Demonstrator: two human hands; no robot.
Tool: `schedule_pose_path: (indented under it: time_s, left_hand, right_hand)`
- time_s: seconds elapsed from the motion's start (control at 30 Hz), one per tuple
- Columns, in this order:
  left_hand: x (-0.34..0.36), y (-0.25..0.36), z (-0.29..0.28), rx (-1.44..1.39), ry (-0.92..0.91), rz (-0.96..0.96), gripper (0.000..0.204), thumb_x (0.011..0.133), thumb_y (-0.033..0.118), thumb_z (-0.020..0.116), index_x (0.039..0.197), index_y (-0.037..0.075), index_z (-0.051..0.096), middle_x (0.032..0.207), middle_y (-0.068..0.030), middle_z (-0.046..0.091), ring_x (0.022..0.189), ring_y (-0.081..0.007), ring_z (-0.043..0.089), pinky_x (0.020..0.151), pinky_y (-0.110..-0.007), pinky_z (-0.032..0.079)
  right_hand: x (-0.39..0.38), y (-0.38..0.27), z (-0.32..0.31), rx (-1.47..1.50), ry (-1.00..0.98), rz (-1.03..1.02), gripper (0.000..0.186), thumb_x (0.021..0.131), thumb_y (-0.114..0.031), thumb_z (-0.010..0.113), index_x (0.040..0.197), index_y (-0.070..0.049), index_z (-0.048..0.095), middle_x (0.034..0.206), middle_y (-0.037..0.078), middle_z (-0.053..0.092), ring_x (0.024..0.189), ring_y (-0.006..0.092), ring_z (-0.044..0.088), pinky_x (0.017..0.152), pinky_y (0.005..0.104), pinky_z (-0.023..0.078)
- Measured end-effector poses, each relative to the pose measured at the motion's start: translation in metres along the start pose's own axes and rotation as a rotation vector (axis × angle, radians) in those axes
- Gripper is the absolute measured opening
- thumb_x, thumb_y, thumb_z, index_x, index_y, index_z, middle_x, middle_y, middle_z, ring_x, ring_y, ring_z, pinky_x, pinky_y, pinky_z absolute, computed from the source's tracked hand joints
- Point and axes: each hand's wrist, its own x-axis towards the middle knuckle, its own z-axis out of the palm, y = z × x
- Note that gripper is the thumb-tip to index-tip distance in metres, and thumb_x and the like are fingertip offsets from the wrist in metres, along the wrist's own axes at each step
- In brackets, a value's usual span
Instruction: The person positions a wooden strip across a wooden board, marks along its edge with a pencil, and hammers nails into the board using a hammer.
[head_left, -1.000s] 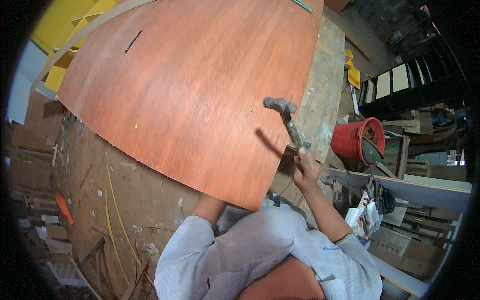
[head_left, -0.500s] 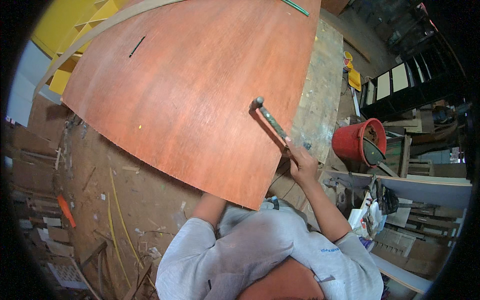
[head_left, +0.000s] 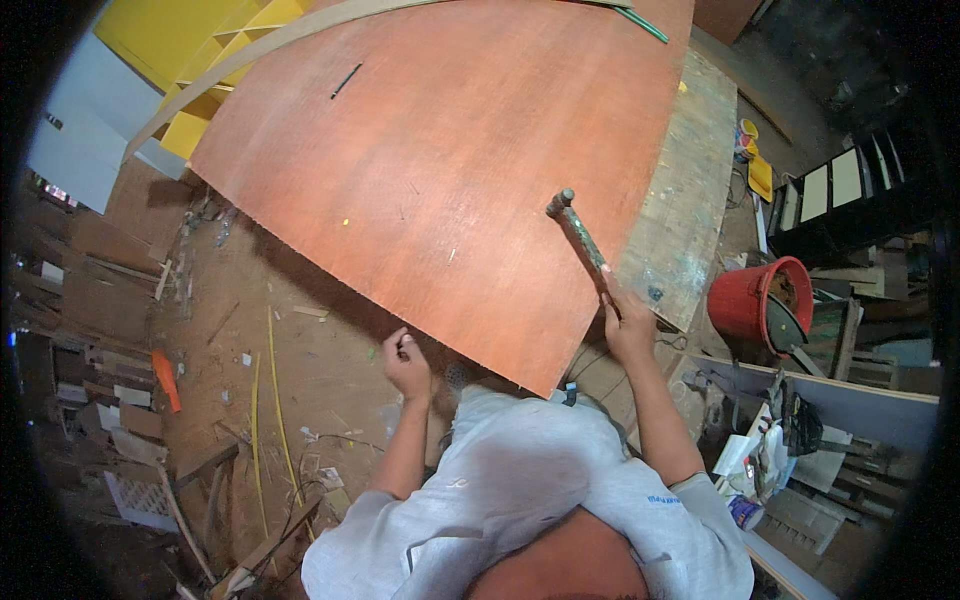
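The hammer (head_left: 582, 240) is in the right hand (head_left: 628, 318), whose fingers are wrapped around the lower end of the handle. From that grip the handle slants forward and to the left, its metal head farthest away, over the reddish wooden panel (head_left: 450, 170). Whether the head touches the surface, I cannot tell. The panel's right edge runs just left of the grip, and the sheet spreads ahead and leftward from there.

The left hand (head_left: 405, 368) is well to the left of the right-hand grip and a little nearer the body, just beside the panel's near edge. Its fingers are curled in; I cannot tell whether they hold anything small.

On the panel, far ahead and left of the hammer grip, lies a thin dark stick (head_left: 346, 81); green rods (head_left: 642, 26) lie almost straight ahead, near the far edge. A worn, stained board (head_left: 690, 170) extends ahead and to the right of the grip, partly covered by the panel. Farther right is a red bucket (head_left: 732, 303), tilted, with a dark-bladed tool (head_left: 785, 325) at its mouth. Left of the left hand, yellow strips (head_left: 282, 420) lie on the littered floor (head_left: 330, 345), and beyond them an orange piece (head_left: 166, 380).
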Motion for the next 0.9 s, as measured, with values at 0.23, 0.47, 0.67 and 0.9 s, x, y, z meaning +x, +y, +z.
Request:
schedule_pose_path:
  time_s: [0.23,0.47,0.67,0.9]
  left_hand:
    - [0.102,0.117,0.009,0.239,-0.332,0.341,0.022,0.091,0.015,0.08,0.108,0.002,0.076,0.106,-0.0172,0.073,0.098,-0.0381,0.07,0.09,-0.048,0.057]
    - [0.118,0.124,0.047,0.398,-0.482,0.284,0.017,0.093,0.018,0.079,0.098,0.002,0.075,0.103,-0.0196,0.073,0.104,-0.0403,0.07,0.092,-0.052,0.056]
    - [0.14,0.125,0.073,0.524,-0.47,0.426,0.013,0.096,0.012,0.069,0.102,0.001,0.071,0.1,-0.0229,0.073,0.096,-0.0424,0.071,0.089,-0.052,0.057]
    - [0.227,0.128,0.141,-0.108,-0.485,0.234,0.019,0.101,0.009,0.067,0.116,0.0,0.075,0.105,-0.0219,0.077,0.098,-0.0337,0.077,0.089,-0.041,0.06]
  right_hand:
    - [0.007,-0.02,0.022,0.074,0.047,0.025,0.059,0.101,-0.016,0.074,0.156,-0.034,0.062,0.089,0.015,0.069,0.075,0.0333,0.07,0.07,0.0466,0.059]
    - [0.054,-0.049,0.047,-0.057,0.01,-0.124,0.063,0.103,-0.021,0.067,0.162,-0.04,0.053,0.082,0.015,0.062,0.068,0.0374,0.069,0.062,0.0518,0.058]
    - [0.063,-0.039,0.059,-0.031,-0.091,-0.032,0.058,0.106,-0.025,0.063,0.161,-0.041,0.053,0.083,0.016,0.063,0.073,0.0387,0.069,0.066,0.0545,0.057]
    - [0.06,-0.041,0.064,0.03,0.032,-0.017,0.054,0.106,-0.028,0.066,0.157,-0.041,0.058,0.081,0.014,0.063,0.074,0.0371,0.069,0.066,0.0535,0.057]
